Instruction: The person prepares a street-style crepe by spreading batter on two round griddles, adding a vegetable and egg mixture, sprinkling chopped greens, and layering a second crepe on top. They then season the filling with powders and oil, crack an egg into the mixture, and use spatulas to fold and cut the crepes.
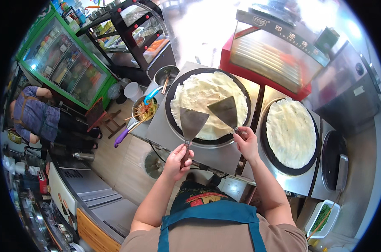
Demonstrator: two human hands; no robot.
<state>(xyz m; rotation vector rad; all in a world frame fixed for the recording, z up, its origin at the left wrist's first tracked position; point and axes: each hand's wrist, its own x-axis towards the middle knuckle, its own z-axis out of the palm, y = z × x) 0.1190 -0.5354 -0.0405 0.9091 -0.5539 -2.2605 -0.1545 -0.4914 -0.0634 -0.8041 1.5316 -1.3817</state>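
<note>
My left hand (178, 160) grips the dark handle of a wide metal scraper (192, 123), its blade over the near left part of a large thin pancake (209, 91). In my right hand (248, 143) is a second metal scraper (225, 111), angled up and left across the pancake's right side. Whether either blade touches the dough I cannot tell. The pale pancake, lightly browned in its middle, lies on a round black griddle (169, 110). To the right, another pancake (291, 134) covers most of a second griddle (316, 148).
Left of the griddle stand a bowl of shredded vegetables (144, 110) with chopsticks and a metal pot (165, 75). A glass-fronted sausage roller grill (269, 60) is behind. At right are a third griddle (331, 160) and a tub of chopped greens (323, 217). Another person (42, 113) stands far left.
</note>
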